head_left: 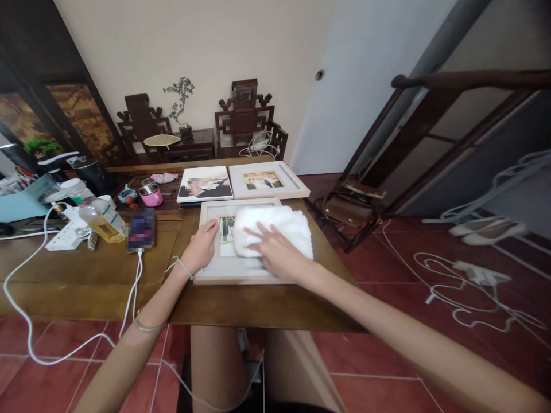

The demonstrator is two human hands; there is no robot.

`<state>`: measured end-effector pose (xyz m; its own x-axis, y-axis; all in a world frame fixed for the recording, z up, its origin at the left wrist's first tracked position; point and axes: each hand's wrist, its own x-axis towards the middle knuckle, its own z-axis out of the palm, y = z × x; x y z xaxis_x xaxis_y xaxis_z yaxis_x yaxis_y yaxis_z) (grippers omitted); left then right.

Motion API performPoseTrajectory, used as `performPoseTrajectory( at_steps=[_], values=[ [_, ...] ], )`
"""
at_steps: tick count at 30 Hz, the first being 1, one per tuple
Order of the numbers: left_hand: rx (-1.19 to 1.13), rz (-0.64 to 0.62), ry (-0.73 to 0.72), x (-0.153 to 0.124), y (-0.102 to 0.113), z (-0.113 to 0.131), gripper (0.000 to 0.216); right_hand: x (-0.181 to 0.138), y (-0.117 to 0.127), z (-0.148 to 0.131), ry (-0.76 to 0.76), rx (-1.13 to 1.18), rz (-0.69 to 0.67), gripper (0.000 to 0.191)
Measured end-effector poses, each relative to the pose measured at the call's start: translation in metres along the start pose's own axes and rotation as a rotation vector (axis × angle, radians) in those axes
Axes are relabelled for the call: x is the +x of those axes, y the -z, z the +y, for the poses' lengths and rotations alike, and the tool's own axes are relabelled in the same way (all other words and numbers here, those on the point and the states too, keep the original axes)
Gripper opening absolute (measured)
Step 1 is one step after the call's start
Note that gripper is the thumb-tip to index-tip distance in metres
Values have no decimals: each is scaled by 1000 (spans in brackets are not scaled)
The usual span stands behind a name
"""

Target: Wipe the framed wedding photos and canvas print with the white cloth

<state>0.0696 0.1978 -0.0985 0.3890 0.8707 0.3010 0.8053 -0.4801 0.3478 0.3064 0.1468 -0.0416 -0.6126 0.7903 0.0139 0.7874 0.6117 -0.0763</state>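
Fig.: Your R hand (pixel 275 252) lies flat, fingers spread, nothing gripped, pressing a fluffy white cloth (pixel 279 225) onto a pale wood-framed picture (pixel 228 273), near the front R corner of the brown wooden table (pixel 86 275). Your L hand (pixel 201 246), open w/ nothing grasped, rests on the frame's L border.

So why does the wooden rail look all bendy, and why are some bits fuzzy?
Head view: the wide lens bends things near the edges, like the wooden rail; the phone screen and one photo are blurred into squares; the light is soft and even, with no hard shadows.
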Motion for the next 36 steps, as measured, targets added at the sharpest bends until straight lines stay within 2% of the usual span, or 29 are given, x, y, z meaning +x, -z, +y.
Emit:
performPoseTrajectory(
  at_steps=[3, 5, 7, 9, 12, 15, 17, 20, 23, 26, 30, 33, 36],
  values=[
    [-10, 6, -16, 0, 0, -2, 62, 43, -4, 28, -93, -109, 77, 62],
    [-15, -8, -13, -1, 0, -2, 62, 66, -6, 36, -173, -163, 106, 59],
    [-24, -13, -1, -1, 0, -1, 61, 80, -7, 34, -219, -194, 99, 56],
    [-36, -8, 14, -1, 0, 0, 60, 82, -7, 24, -185, -198, 63, 54],
    [-44, 6, 31, -1, 0, 1, 59, 60, -3, 0, -54, -144, -30, 57],
    [-35, 14, 37, -2, 0, 3, 59, 14, 9, -27, 37, -30, -147, 59],
    [-28, 7, 43, -2, 1, 4, 59, -19, 20, -40, 43, 40, -164, 59],
    [-26, -1, 50, -2, 1, 5, 60, -58, 34, -48, 46, 147, -204, 60],
    [-28, 1, 41, -2, 2, 6, 60, -68, 36, -42, 33, 180, -212, 64],
    [-25, -13, 37, -2, 4, 8, 59, -50, 23, -27, -31, 80, -166, 66],
    [-3, -41, 36, -1, 6, 9, 59, -2, 5, -2, -101, -75, -80, 62],
    [-4, -42, 29, -1, 6, 8, 60, 40, 1, 11, -115, -90, -54, 63],
    [-28, -25, 23, 0, 4, 4, 61, 75, 2, 12, -101, -109, -33, 66]
  ],
)
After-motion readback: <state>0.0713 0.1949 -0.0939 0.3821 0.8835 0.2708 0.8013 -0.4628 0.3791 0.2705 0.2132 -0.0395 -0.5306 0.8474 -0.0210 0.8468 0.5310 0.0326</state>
